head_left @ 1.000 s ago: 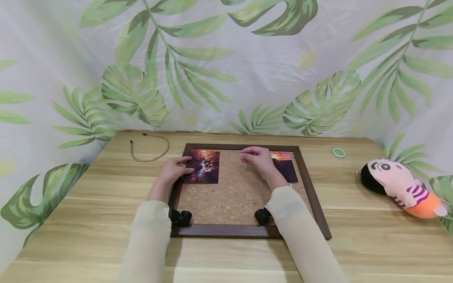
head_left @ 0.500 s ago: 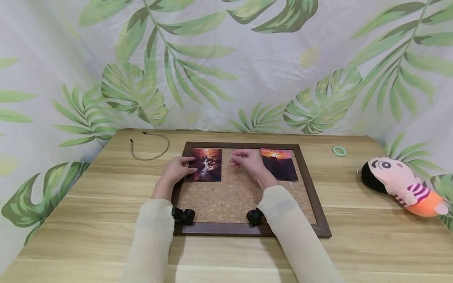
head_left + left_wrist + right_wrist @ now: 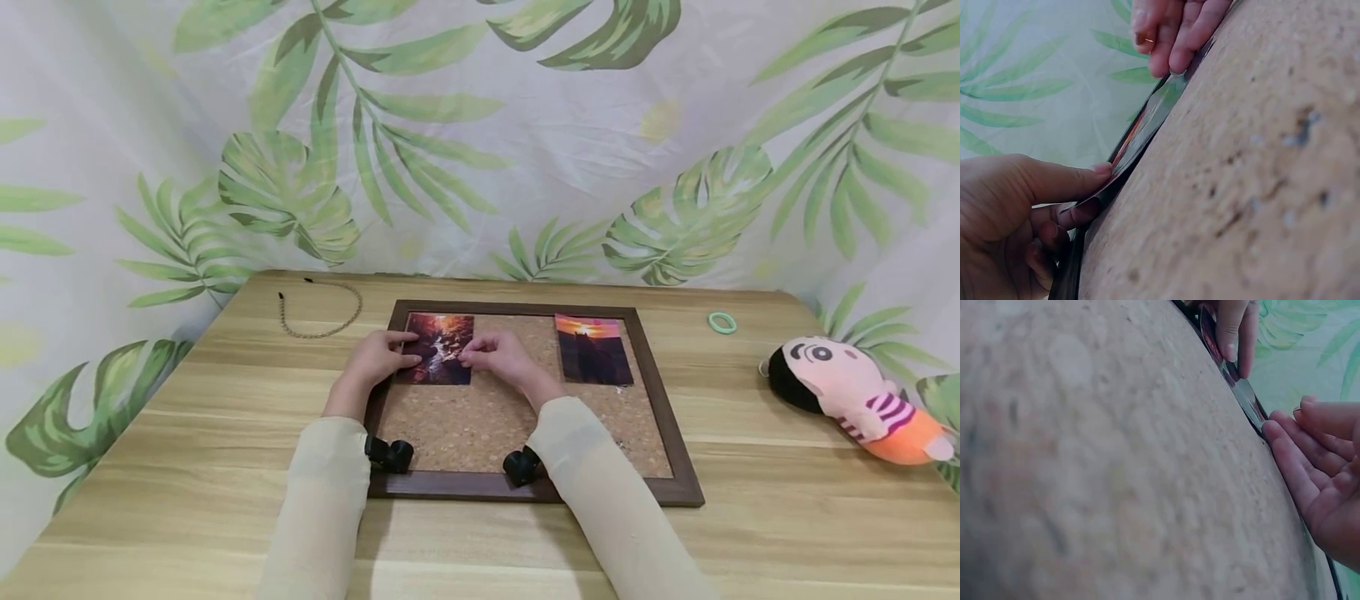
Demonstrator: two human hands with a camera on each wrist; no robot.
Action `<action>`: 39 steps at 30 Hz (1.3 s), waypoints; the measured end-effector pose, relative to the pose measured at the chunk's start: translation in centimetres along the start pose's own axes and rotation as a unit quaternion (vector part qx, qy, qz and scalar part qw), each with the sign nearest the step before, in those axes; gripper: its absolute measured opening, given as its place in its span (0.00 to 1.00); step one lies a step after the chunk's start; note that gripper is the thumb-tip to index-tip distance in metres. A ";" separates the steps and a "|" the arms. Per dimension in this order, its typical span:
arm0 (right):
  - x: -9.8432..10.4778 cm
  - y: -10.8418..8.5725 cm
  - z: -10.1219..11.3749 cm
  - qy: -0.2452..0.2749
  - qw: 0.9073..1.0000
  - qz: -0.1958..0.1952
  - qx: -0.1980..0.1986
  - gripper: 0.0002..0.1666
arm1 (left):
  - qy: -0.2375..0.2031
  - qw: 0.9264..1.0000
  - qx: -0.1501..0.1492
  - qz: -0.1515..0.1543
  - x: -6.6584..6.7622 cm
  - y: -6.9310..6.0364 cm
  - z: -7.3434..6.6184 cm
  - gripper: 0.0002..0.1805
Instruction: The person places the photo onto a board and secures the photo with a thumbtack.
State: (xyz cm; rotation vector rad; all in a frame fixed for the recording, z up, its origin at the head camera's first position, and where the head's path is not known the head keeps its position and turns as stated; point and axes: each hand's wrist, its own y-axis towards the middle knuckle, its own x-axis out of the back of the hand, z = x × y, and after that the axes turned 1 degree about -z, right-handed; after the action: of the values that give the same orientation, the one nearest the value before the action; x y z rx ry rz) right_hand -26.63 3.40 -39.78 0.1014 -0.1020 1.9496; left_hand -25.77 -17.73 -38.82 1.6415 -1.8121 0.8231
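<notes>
My left hand (image 3: pixel 372 357) holds the left edge of a glossy photo (image 3: pixel 437 358), which shows a stream in a glowing orange forest. In the left wrist view, its thumb (image 3: pixel 1100 170) lies on that photo. My right hand (image 3: pixel 504 358) is over the photo's right edge, pinching a tiny brass-coloured thumbtack (image 3: pixel 1141 39) between thumb and forefinger. The right hand's other fingertips (image 3: pixel 1270 427) touch or nearly touch the photo's edge. Under both hands lies a cork board (image 3: pixel 472 429) with a dark wooden frame (image 3: pixel 480 487). A second photo (image 3: pixel 592 354), a sunset, lies at its upper right.
A thin chain-like band (image 3: pixel 322 336) with dark tips lies at the table's back left. To the right are a mint-green ring (image 3: pixel 722 322) and a plush doll (image 3: pixel 855 400). The wooden table (image 3: pixel 187 467) ends at a leaf-patterned curtain (image 3: pixel 450 167).
My right hand has moved left, from beside the sunset photo to the forest photo's right edge, uncovering the sunset photo. The forest photo and left hand have shifted slightly right.
</notes>
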 end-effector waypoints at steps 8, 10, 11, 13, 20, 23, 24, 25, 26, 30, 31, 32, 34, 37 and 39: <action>0.1 -0.1 -0.5 0.007 1.000 0.000 0.003 0.08 | 0.007 1.000 -0.010 -0.008 -0.1 0.1 0.1 0.25; 0.1 0.0 -0.5 0.011 1.000 0.003 0.006 0.08 | 0.022 1.000 -0.016 -0.013 -0.1 0.1 0.1 0.25; 0.1 0.0 -0.5 0.012 1.000 0.003 0.005 0.08 | 0.032 0.999 -0.022 -0.016 -0.1 0.1 0.1 0.25; 0.0 0.0 -0.5 0.010 1.000 0.004 0.004 0.08 | 0.049 0.998 -0.032 -0.022 -0.1 0.1 0.1 0.25; 0.0 0.2 -0.6 0.008 1.000 -0.004 -0.013 0.08 | 0.091 0.994 -0.059 -0.032 -0.2 0.1 -0.4 0.25; 0.1 0.2 -0.6 -0.003 1.000 -0.007 -0.012 0.08 | 0.110 0.987 -0.107 -0.041 -0.5 0.4 -0.5 0.23; 0.1 0.2 -0.6 -0.007 1.000 -0.007 -0.009 0.07 | 0.115 0.985 -0.122 -0.041 -0.7 0.6 -0.5 0.23; 0.1 0.2 -0.5 -0.010 1.000 -0.007 -0.005 0.07 | 0.117 0.983 -0.134 -0.038 -0.9 0.7 -0.5 0.23; 0.1 0.2 -0.6 -0.012 1.000 -0.004 -0.002 0.06 | 0.117 0.983 -0.140 -0.032 -1.0 0.8 -0.5 0.24; 0.0 -0.2 0.2 -0.018 1.000 -0.005 -0.008 0.07 | 0.134 0.982 -0.131 0.003 -1.7 1.0 -0.5 0.33; 0.0 -0.2 0.3 -0.021 1.000 -0.008 -0.014 0.08 | 0.142 0.982 -0.125 0.010 -1.8 1.1 -0.5 0.36; -0.1 -0.1 0.4 -0.025 0.999 -0.011 -0.024 0.09 | 0.153 0.981 -0.117 0.016 -1.9 1.1 -0.5 0.38; -0.3 0.2 0.6 -0.034 0.998 -0.020 -0.053 0.10 | 0.171 0.980 -0.102 0.022 -2.0 1.0 -0.5 0.43; 0.1 1.9 -1.0 -0.048 0.997 0.005 -0.052 0.08 | 0.195 0.976 -0.091 0.023 -2.1 0.9 -0.4 0.47; 0.8 4.5 -3.3 -0.058 0.998 0.034 -0.002 0.06 | 0.206 0.974 -0.090 0.022 -2.1 0.9 -0.4 0.47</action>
State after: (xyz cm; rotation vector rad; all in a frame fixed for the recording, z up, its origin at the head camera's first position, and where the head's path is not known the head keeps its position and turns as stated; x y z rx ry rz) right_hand -31.18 2.89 -43.09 0.2105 -0.1870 2.0111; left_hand -26.42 -15.99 -40.22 1.2148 -1.5798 0.9117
